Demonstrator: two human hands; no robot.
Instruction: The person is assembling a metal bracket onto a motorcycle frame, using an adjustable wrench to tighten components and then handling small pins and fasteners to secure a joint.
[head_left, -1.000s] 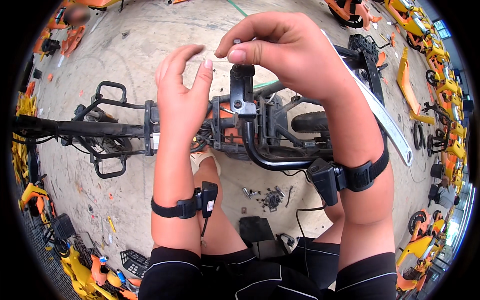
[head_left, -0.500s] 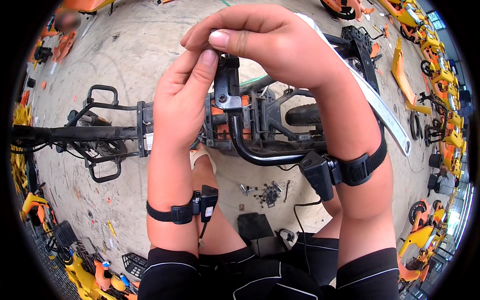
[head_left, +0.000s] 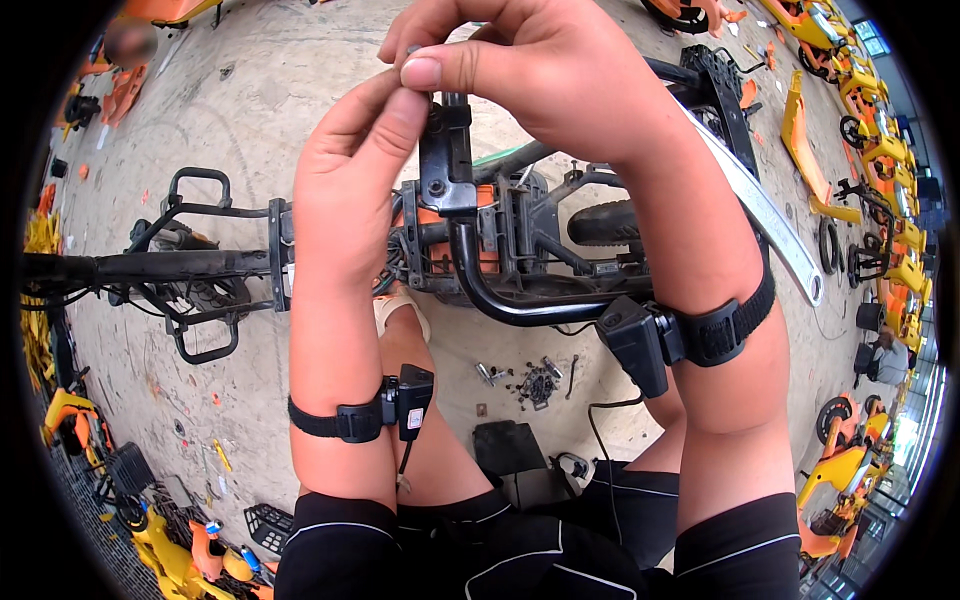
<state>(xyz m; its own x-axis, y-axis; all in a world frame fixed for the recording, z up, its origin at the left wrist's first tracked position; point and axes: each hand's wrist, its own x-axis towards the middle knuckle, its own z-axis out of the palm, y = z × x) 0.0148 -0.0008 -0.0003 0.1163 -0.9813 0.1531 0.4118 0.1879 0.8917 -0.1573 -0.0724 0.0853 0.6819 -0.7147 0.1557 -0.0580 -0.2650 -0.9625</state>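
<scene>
Small metal piece (head_left: 413, 49) in the pinch of the right hand (head_left: 545, 85), left hand (head_left: 345, 185) alongside, its hold unclear.

Bright — windows (head_left: 908, 440) glaring (far right) — edges bowed, corners black.

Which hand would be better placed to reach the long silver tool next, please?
Probably the right hand: the long silver tool shows alongside its forearm, while the left hand is farther to the left.
</scene>
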